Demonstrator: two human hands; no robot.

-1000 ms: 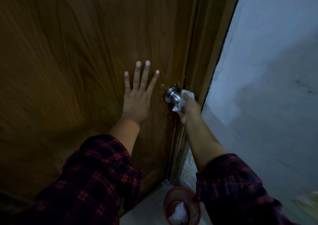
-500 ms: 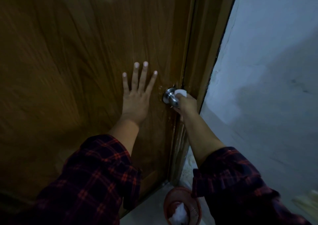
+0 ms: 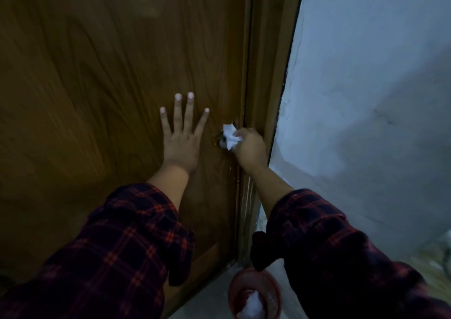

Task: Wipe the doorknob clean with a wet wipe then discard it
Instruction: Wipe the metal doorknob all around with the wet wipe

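My right hand grips a crumpled white wet wipe and presses it over the metal doorknob, which is almost wholly hidden under the wipe and my fingers; only a sliver of metal shows at its left. My left hand lies flat on the brown wooden door, fingers spread, just left of the knob and holding nothing.
A brown door frame runs beside the knob, with a pale blue-grey wall to its right. On the floor below stands a small reddish bin with white crumpled paper inside, partly covered by my plaid right sleeve.
My right hand has slid the wipe from the knob's right side up and over its front, so the knob is now covered. My left hand has stayed flat on the door.
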